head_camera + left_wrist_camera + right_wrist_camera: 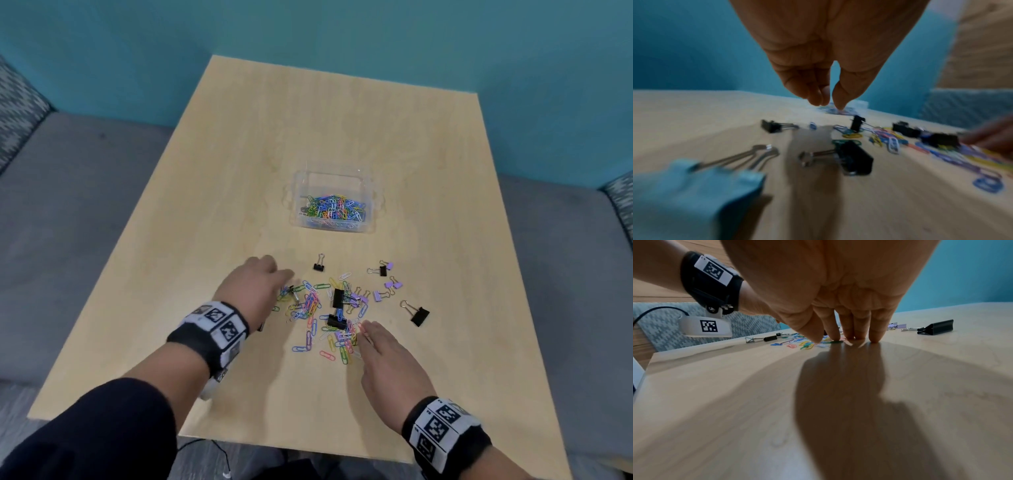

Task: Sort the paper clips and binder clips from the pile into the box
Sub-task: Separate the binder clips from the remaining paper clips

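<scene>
A teal wall (342,34) backs a pale wooden worktop (342,120) flanked by grey upholstered seating (85,205). From the head view, a clear plastic box (334,178) stands past the middle of the worktop, already holding a heap of coloured paper clips, and nearer the person lies the pile (325,308) of paper clips mixed with black and lilac binder clips; one black binder clip (419,315) lies apart to the right. The left hand (255,287) reaches over the pile's left edge; from above its fingers look bunched, but only the left wrist view shows the thumb and fingertips (839,104) drawn close together above the worktop with nothing visible between them, and a light blue binder clip (698,191) lying close under the wrist, which the head view hides. The right hand (387,363) lies at the pile's near edge; the right wrist view adds that its straight fingertips (874,337) press down on the worktop, the thumb touching paper clips, gripping nothing. Both wrists wear black bands (212,332) with printed markers.
</scene>
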